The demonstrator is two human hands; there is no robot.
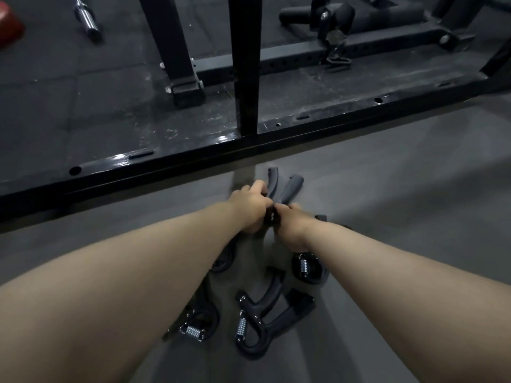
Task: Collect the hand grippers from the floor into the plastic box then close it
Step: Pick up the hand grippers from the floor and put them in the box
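Several black hand grippers with steel springs lie on the grey floor. My left hand point(249, 205) and my right hand point(291, 226) meet on one hand gripper point(287, 190), whose two handles stick up and away from my fingers. Another gripper point(265, 313) lies between my forearms, closer to me. One more gripper point(197, 324) shows partly under my left forearm, and another gripper point(305, 268) under my right wrist. No plastic box is in view.
A black steel rack base bar point(249, 145) runs across the floor just beyond my hands, with an upright post point(244, 64) rising from it. A chrome barbell end point(85, 17) lies far left. Black rubber mats cover the floor beyond.
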